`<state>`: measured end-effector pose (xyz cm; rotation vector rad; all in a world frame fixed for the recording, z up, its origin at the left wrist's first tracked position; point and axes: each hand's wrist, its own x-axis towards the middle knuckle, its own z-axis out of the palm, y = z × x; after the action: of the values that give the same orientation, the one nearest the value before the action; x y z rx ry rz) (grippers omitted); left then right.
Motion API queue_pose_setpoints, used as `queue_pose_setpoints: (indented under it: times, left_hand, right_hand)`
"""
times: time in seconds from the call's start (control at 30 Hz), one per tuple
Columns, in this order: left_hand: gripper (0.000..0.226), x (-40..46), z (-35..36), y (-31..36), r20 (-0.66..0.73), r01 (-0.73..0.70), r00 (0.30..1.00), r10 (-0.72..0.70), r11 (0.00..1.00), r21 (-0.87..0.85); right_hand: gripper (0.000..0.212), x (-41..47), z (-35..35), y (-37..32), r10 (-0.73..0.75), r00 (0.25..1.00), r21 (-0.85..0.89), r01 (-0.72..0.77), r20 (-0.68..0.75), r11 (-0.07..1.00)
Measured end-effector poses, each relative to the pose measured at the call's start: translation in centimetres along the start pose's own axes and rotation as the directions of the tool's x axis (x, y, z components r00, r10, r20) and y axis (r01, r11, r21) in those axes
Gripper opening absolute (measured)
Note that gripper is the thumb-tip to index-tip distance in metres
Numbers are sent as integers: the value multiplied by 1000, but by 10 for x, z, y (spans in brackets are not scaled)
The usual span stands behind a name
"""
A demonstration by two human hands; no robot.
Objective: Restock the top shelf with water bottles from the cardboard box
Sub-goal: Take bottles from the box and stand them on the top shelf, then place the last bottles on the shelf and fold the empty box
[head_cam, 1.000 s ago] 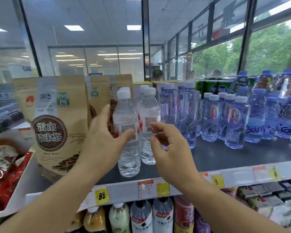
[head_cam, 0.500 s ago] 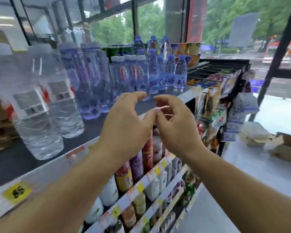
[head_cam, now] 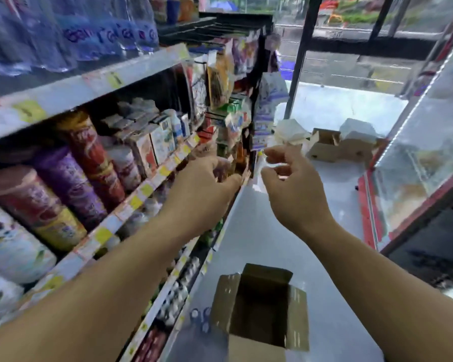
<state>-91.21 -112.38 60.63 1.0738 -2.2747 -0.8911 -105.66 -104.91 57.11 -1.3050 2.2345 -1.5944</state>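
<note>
Water bottles with blue labels are seen blurred on the top shelf at the upper left; their lettering is too smeared to be read. Yellow price tags are stuck along the shelf edge. On the shelf below, red and purple drink bottles are ranged beside small cartons, and hanging snack packets are crowded at the shelf's far end.

Just in front of the lower shelf edge the left hand is held, its fingers loosely curled with nothing gripped. Near it, a little to the right and apart from it, the right hand is raised, its fingers bent and spread, nothing held between them.

Low in the view, between the two forearms, the cardboard box is set on the pale floor with its flaps open; its inside is dark and its contents cannot be made out. Bottle caps are seen just beside its left side. Further back, opened cartons lie on the floor, and a glass display case with a red frame is stood at the right.

Compared with half a second ago, the view has been swung right and down: the top-shelf bottles have been pushed to the upper-left corner, the box has come into sight, and the hands have been drawn apart.
</note>
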Motion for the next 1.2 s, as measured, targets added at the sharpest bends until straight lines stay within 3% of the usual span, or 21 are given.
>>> queue_pose_setpoints:
  times: [0.23, 0.4, 0.83, 0.97, 1.1, 1.2]
  left_hand:
    - [25, -2, 100, -17, 37, 22, 999, -18, 993, -115]
    - [34, 1, 165, -67, 31, 65, 998, -61, 989, -134]
    - [35, -10, 340, -342, 60, 249, 968, -244, 964, -91]
    - [7, -20, 393, -438, 75, 342, 939, -336, 936, -89]
    - [14, -28, 436, -516, 63, 420, 907, -417, 906, -59]
    - [19, -30, 457, -549, 67, 467, 883, -464, 882, -52]
  right_hand:
    - [25, -18, 1, 94, 42, 998, 23, -44, 52, 999]
    - [24, -39, 35, 166, 45, 992, 28, -49, 115, 998]
    - [29, -131, 240, 405, 66, 945, -3, -69, 320, 998]
    - [39, -169, 305, 496, 228, 883, -247, -134, 409, 960]
    - [63, -212, 347, 572, 553, 740, -527, -317, 382, 788]
    - [75, -240, 366, 608, 696, 615, -603, -410, 371, 684]
